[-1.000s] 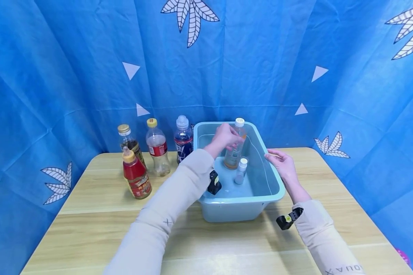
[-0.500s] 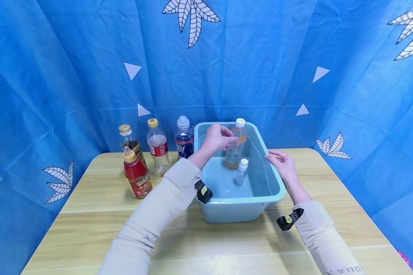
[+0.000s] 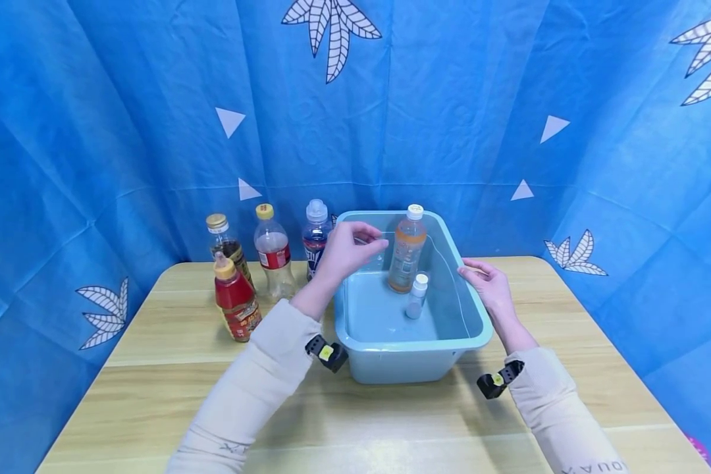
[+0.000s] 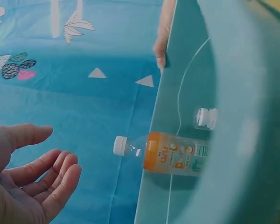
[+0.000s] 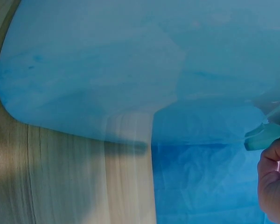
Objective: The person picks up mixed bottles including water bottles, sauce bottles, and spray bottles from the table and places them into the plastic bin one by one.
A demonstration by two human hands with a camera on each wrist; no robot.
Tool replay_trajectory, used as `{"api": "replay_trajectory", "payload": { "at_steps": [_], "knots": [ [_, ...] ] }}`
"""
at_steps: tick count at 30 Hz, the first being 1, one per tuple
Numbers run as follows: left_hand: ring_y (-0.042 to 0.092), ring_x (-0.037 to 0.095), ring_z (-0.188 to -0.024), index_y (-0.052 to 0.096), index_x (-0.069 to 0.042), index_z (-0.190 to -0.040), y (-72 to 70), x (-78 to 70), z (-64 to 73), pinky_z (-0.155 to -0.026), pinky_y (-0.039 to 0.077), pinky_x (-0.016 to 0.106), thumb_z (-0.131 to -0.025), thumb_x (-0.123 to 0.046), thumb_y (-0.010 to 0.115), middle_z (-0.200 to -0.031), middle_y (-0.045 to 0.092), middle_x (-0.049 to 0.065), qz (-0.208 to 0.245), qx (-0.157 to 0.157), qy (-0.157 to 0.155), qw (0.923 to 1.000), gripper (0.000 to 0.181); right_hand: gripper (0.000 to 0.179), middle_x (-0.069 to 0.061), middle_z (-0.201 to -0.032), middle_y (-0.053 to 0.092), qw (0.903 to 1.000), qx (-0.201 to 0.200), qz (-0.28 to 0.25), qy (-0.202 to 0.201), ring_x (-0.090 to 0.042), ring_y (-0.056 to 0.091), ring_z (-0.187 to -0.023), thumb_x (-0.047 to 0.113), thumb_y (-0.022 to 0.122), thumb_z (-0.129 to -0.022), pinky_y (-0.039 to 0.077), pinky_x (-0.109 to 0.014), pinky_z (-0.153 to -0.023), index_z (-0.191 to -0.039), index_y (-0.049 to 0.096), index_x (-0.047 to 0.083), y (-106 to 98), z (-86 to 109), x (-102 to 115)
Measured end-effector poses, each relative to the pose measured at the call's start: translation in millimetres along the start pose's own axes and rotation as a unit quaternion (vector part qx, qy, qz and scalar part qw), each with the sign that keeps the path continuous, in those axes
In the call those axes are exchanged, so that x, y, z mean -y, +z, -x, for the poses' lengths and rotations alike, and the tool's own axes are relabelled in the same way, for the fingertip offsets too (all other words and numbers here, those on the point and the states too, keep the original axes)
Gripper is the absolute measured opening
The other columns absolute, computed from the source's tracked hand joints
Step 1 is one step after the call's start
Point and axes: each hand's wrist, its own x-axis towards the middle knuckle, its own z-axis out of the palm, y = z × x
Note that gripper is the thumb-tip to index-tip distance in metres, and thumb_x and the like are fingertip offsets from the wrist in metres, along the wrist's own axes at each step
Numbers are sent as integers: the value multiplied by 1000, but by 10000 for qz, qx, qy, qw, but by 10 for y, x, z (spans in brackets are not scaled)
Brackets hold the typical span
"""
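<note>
My left hand [image 3: 351, 249] hangs over the left rim of the light-blue plastic basin [image 3: 385, 362], fingers loosely bent with nothing between them. In the left wrist view that hand [image 4: 37, 175] is apart from the orange-labelled bottle [image 4: 175, 153]. This clear bottle [image 3: 408, 253] with a white cap stands in the basin's back right part. In front of it stands a small clear bottle [image 3: 415, 299] with a white cap. My right hand [image 3: 490, 286] pinches the basin's right rim between thumb and fingers; the right wrist view shows it [image 5: 275, 175] at the rim's edge.
Left of the basin stand a blue-labelled bottle [image 3: 316, 237], a cola-style bottle [image 3: 274, 260] with a yellow cap, a dark sauce bottle [image 3: 230, 247] and a red squeeze bottle [image 3: 237, 306]. The wooden table [image 3: 154, 395] meets a blue curtain [image 3: 450, 99] behind.
My left hand has let go of the orange-labelled bottle and moved left, away from it, toward the basin's left rim. The bottle stays standing. My right hand keeps its place on the rim.
</note>
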Motion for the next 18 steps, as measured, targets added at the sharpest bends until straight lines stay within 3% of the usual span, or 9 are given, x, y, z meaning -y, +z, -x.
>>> {"api": "replay_trajectory", "payload": {
  "at_steps": [6,13,18],
  "knots": [
    [60,20,-81,65,-2,-97,-97,109,133,-72,49,28,-79,-17,68,-90,64,10,194,-364,103,9991,24,48,11,-75,63,10000,-6,-53,71,-4,61,-68,25,62,-84,51,-22,-60,-121,49,-2,1,-4,5],
    [59,21,-83,62,-3,-103,-201,256,295,-74,49,30,-80,-19,67,-93,63,10,326,-677,-1,9972,28,48,11,-75,62,9999,-34,-76,90,-4,61,-66,21,61,-85,50,-21,-59,-123,48,-4,15,12,26],
    [59,22,-86,62,-3,-104,-259,370,392,-75,49,32,-79,-17,68,-95,62,11,393,-1013,117,9940,30,46,13,-71,61,9999,-136,-31,28,-4,61,-65,23,62,-84,51,-21,-59,-120,50,-3,23,2,-5]
  ]
}}
